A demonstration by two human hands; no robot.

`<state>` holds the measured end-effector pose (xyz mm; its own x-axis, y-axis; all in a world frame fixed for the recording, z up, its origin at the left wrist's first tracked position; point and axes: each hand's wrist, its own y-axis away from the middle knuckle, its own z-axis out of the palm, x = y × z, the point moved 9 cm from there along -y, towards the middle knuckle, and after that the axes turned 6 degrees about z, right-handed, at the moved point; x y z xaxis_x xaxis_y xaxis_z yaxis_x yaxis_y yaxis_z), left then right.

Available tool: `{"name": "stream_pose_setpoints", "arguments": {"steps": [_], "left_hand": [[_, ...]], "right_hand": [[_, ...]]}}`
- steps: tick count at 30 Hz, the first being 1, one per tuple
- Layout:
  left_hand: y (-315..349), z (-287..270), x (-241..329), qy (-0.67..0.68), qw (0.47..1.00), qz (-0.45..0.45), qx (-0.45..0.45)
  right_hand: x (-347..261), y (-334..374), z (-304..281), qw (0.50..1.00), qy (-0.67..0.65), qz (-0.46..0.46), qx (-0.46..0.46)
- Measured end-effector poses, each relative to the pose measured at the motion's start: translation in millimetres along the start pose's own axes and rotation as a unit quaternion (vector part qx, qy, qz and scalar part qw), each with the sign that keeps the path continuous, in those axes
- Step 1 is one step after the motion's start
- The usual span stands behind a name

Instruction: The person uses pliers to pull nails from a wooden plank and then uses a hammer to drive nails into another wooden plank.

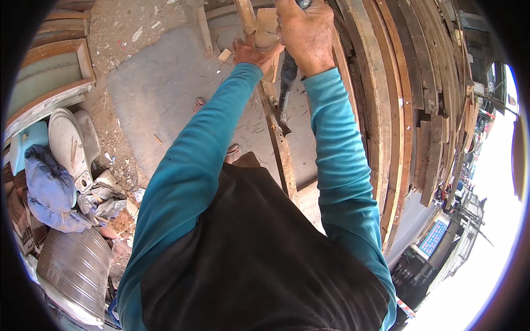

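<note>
At the top of the head view, my right hand (307,37) is closed round the upper part of a dark bar tool (287,77), which looks like a pry bar. Its flared lower end (285,128) sits beside a narrow wooden plank (277,140) that has holes or nails along it. My left hand (255,53) grips the wood just left of my right hand, at a short wooden block (267,26) lying against the plank. Its fingers are partly hidden, and the two hands nearly touch.
Long timbers (381,83) are stacked close on my right. Under the plank lies a grey sheet (149,83) with scattered nails and a small wood scrap (224,55). To the left are wooden frames (83,60), a toilet seat (69,138) and a blue cloth bundle (52,187).
</note>
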<state>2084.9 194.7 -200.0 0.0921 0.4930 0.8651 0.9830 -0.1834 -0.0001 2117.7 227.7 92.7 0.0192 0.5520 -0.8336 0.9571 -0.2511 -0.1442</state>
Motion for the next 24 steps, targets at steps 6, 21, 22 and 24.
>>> {"name": "stream_pose_setpoints", "arguments": {"steps": [6, 21, 22, 24], "left_hand": [[4.0, 26.7, 16.3, 0.102, 0.994, 0.025, 0.017], [23.9, 11.1, 46.2, 0.053, 0.984, -0.171, 0.022], [29.9, 11.1, 48.0, 0.046, 0.982, -0.181, 0.021], [39.6, 17.1, 58.7, 0.027, 0.984, -0.176, 0.021]], "right_hand": [[-14.6, 79.7, -62.2, 0.991, -0.097, -0.017, 0.086], [14.6, 139.6, -116.7, 0.972, -0.229, -0.035, 0.034], [18.4, 168.0, -136.5, 0.96, -0.275, -0.031, 0.053], [7.3, 205.8, -151.8, 0.942, -0.323, -0.089, 0.019]]}}
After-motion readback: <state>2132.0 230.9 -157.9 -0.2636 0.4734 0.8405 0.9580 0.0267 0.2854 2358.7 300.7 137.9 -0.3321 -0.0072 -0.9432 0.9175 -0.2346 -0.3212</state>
